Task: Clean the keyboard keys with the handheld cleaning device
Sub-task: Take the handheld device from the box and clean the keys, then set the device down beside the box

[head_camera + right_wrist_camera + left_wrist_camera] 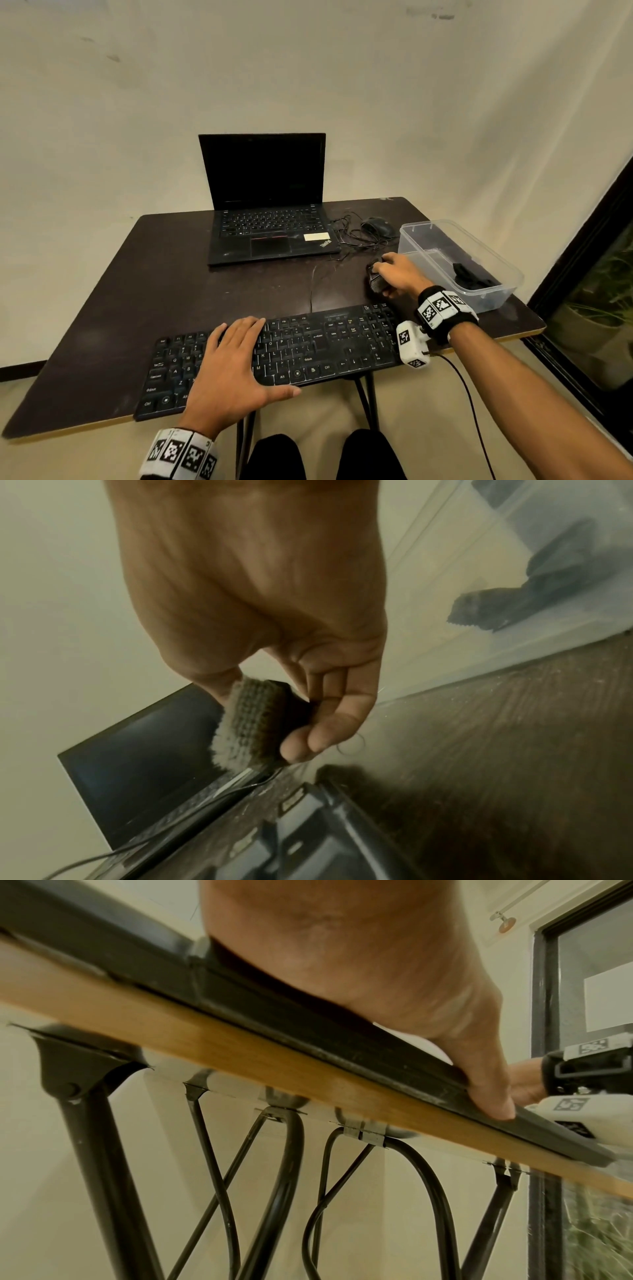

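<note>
A black keyboard (342, 342) lies along the table's near edge. My left hand (236, 359) rests flat on its left half with fingers straight; in the left wrist view the palm (377, 974) presses on the keyboard's front edge (308, 1037). My right hand (397, 277) is beyond the keyboard's right end, gripping a small black brush (375, 282). In the right wrist view the thumb and fingers (322, 723) pinch the brush (250, 723), whose pale bristles face the camera, above the keyboard's corner (308, 831).
An open black laptop (270, 219) stands at the back of the dark table (137, 291). A mouse (378, 226) with tangled cable lies to its right. A clear plastic bin (479, 291) holding a dark cloth (469, 275) sits at the right edge.
</note>
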The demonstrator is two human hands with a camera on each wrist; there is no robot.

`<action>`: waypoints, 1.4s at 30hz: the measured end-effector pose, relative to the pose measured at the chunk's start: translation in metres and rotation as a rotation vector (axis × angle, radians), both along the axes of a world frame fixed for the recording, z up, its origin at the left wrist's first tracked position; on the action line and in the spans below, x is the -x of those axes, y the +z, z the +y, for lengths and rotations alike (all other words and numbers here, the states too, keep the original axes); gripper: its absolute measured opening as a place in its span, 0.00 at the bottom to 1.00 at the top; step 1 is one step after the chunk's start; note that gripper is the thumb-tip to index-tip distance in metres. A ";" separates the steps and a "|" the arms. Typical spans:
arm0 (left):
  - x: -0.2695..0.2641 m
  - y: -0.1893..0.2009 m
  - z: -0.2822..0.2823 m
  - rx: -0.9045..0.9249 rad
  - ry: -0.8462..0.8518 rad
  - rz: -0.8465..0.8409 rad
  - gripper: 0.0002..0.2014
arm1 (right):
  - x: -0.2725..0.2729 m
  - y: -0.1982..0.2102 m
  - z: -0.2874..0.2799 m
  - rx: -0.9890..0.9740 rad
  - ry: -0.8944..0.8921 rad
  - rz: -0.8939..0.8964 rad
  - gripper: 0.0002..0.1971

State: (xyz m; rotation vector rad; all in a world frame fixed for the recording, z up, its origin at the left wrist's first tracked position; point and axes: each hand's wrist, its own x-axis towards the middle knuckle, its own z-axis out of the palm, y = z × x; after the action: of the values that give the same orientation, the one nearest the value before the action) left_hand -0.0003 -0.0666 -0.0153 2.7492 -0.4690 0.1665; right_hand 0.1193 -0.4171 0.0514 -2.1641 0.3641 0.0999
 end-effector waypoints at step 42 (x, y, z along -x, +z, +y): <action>0.000 0.003 0.000 -0.044 -0.013 0.016 0.72 | 0.123 0.027 -0.048 0.420 -0.263 -0.636 0.08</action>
State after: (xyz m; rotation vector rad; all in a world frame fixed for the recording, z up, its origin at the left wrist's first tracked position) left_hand -0.0007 -0.0666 -0.0125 2.7871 -0.4920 0.1332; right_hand -0.0033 -0.4646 0.0785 -2.3839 0.3086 -0.8607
